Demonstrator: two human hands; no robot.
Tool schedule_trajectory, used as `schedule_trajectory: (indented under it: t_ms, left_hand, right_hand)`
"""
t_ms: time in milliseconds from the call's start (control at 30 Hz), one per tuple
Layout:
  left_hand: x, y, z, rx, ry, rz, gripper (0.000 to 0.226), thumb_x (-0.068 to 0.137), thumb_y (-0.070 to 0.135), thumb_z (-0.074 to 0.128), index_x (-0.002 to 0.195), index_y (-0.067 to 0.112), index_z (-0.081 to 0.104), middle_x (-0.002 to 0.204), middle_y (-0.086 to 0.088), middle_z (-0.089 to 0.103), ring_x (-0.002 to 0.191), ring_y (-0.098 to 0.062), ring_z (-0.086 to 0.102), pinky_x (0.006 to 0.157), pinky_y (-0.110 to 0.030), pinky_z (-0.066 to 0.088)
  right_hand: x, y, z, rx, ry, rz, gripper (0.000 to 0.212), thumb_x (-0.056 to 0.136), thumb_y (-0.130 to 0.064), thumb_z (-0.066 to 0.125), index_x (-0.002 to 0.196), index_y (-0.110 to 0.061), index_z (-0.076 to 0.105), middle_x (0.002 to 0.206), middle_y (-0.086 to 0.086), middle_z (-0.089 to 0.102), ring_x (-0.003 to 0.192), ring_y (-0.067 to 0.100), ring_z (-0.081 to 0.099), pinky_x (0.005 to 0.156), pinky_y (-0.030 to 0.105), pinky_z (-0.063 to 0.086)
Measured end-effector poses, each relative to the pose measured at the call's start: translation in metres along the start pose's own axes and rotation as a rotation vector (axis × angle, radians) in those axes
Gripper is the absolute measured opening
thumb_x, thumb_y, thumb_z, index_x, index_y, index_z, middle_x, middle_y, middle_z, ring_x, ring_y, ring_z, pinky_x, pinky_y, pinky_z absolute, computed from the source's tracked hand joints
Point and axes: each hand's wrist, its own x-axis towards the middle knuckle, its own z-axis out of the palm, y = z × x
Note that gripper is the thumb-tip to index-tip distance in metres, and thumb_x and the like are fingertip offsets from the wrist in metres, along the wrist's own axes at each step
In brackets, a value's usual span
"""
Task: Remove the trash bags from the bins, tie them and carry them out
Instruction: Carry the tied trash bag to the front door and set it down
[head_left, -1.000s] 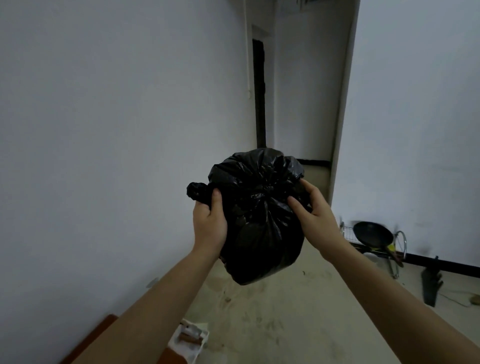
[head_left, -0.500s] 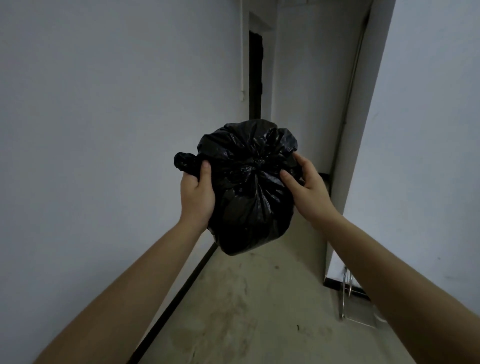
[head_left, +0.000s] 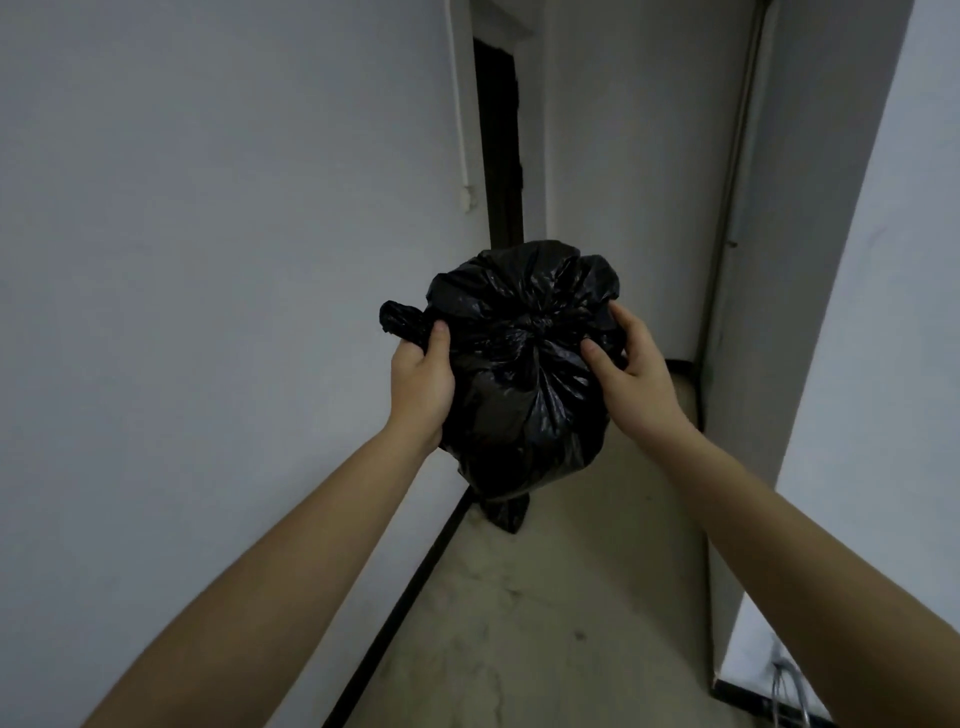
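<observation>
Black trash bag (head_left: 524, 379) held up in a narrow hallway.
Left hand (head_left: 422, 387) clamped on its left side, right hand (head_left: 631, 376) clamped on its right, knot on top.

No readable text, label, brand, number or sign anywhere.
</observation>
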Motion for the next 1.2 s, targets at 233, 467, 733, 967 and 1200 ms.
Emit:
schedule_trajectory:
  t_ms: [233,467,733,967,1200]
  left_hand:
    - [0.157,-0.051,0.040,0.067,0.010,-0.107,0.021,0.103,0.037,0.050,0.105,0.023,0.066,0.110,0.001,0.070,0.102,-0.013,0.067,0.082,-0.022,0.053]
    - [0.314,-0.167,0.028,0.093,0.022,-0.248,0.023,0.102,0.036,0.052,0.113,0.020,0.066,0.109,0.004,0.071,0.095,-0.007,0.068,0.071,-0.014,0.052]
    - [0.503,-0.359,0.010,0.194,-0.103,-0.525,0.027,0.100,0.043,0.054,0.112,0.023,0.067,0.109,0.004,0.070,0.098,-0.012,0.067,0.074,-0.019,0.050]
    - [0.600,-0.517,0.017,0.358,-0.137,-0.842,0.029,0.101,0.038,0.052,0.082,0.018,0.062,0.088,-0.002,0.068,0.084,-0.022,0.066,0.084,-0.037,0.052]
    - [0.580,-0.764,0.011,0.688,-0.002,-0.889,0.052,0.098,0.044,0.051,0.070,0.001,0.053,0.064,-0.010,0.052,0.057,-0.029,0.055,0.046,-0.026,0.037]
  right_hand:
    - [0.180,0.099,0.026,-0.026,-0.066,0.032,0.058,0.098,-0.022,0.060,0.151,-0.020,0.036,0.145,-0.004,0.051,0.132,0.010,0.049,0.110,0.026,0.042]
    - [0.304,0.237,0.095,-0.079,-0.177,0.196,0.039,0.095,-0.013,0.065,0.130,-0.020,0.047,0.114,-0.016,0.058,0.100,-0.013,0.057,0.096,0.019,0.048]
    - [0.436,0.435,0.181,-0.351,-0.247,0.455,0.006,0.098,-0.017,0.061,0.095,-0.018,0.056,0.088,-0.004,0.061,0.079,0.014,0.061,0.064,0.018,0.048]
    - [0.478,0.603,0.220,-0.491,-0.303,0.724,0.008,0.099,-0.012,0.057,0.104,-0.006,0.062,0.099,0.002,0.060,0.089,0.018,0.057,0.079,0.027,0.045]
    - [0.411,0.842,0.256,-0.636,-0.449,0.927,0.019,0.098,-0.026,0.058,0.114,-0.020,0.066,0.113,0.006,0.066,0.087,0.021,0.064,0.079,0.032,0.050]
